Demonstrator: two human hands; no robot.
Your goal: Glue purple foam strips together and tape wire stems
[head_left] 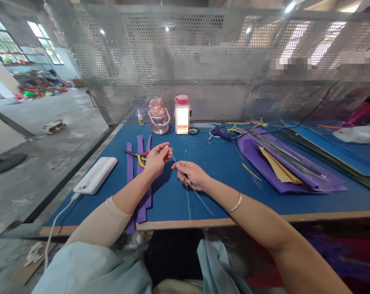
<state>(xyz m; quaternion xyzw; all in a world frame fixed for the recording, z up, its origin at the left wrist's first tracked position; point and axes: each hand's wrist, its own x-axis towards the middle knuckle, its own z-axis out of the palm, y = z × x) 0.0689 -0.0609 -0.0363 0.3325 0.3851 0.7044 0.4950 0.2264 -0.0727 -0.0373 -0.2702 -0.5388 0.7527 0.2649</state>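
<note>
Thin wires (200, 199) run between my two hands and trail down to the right over the blue table. Near their upper end, my left hand (158, 158) pinches them between thumb and fingertips. Lower along the wires, my right hand (192, 174) closes round them, with a silver bangle on that wrist. Just left of my left hand lie scissors (141, 160) with red and yellow handles, partly hidden by that hand. They rest across purple strips (130, 171), some of which pass behind my left forearm.
A white power strip (95, 175) with a cord lies at the left. Behind stand a pink-lidded bottle (181, 100), a clear jar (159, 122), a glue bottle (140, 118) and a tape roll (193, 131). Purple sheets (273, 173) with wires on top lie right; perforated metal panel (197, 53) backs the table.
</note>
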